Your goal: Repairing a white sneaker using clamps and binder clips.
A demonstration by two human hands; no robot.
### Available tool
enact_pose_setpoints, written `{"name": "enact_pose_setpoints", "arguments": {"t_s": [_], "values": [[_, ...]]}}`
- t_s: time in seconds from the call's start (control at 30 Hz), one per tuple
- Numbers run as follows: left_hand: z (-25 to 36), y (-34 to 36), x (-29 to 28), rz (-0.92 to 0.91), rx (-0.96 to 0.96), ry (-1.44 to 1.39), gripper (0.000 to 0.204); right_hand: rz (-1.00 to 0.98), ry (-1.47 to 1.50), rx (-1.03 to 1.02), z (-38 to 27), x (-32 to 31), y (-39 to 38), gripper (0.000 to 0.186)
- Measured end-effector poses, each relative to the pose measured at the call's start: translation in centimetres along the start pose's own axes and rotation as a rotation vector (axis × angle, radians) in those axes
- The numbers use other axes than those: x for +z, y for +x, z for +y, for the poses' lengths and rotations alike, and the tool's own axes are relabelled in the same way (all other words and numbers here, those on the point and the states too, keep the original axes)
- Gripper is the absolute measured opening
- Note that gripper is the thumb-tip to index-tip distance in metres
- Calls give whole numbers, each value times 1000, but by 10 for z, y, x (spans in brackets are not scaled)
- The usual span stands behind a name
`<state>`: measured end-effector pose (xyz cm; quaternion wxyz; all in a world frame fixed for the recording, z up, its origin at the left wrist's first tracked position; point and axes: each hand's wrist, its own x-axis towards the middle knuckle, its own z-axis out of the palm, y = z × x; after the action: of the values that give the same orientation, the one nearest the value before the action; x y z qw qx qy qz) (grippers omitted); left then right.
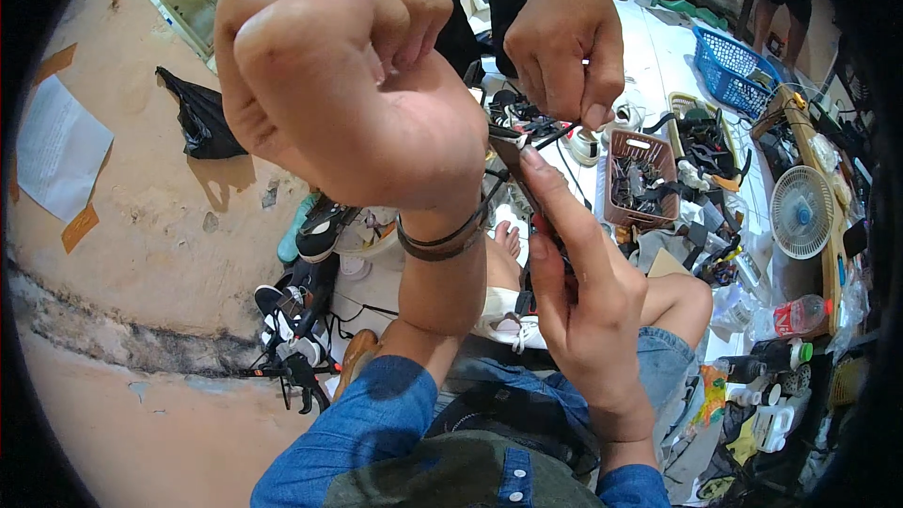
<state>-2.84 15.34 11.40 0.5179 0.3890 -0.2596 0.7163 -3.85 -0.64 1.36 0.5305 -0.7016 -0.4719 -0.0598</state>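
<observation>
Close to the camera, my left hand [343, 85] is closed in a fist, its fingers curled toward the palm; whatever it may hold is hidden. A dark band [442, 240] circles that wrist. My right hand [597, 306] grips a narrow, dark flat piece [513, 158] between thumb and fingers, its upper end close to my left wrist. I cannot tell its exact kind. Across from me, another person's hand [569, 52] pinches a thin black cord [557, 136] that reaches down toward this piece. A white shoe [513, 320] rests by my lap, partly hidden by my arms.
Several shoes [296, 320] pile up against the stained wall [122, 254] on the left. On the right stand a brown basket [642, 198] of dark parts, a blue basket [732, 71], a white fan [802, 212] and bottles [800, 317]. A black bag [202, 118] hangs on the wall.
</observation>
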Motion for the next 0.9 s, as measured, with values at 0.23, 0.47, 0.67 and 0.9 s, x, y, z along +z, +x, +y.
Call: {"name": "enact_pose_setpoints", "arguments": {"t_s": [0.23,0.47,0.67,0.9], "values": [[9,0,1,49,12,23,31,-54,-107,50,-9,-3,7,44],[5,2,6,-96,92,96,31,38,8,-8,1,3,5,44],[-8,-14,25,-78,151,198,33,-24,-131,89,3,-15,0,54],[1,-9,-2,-137,9,-91,27,-12,-216,-52,8,-7,5,61]]}}
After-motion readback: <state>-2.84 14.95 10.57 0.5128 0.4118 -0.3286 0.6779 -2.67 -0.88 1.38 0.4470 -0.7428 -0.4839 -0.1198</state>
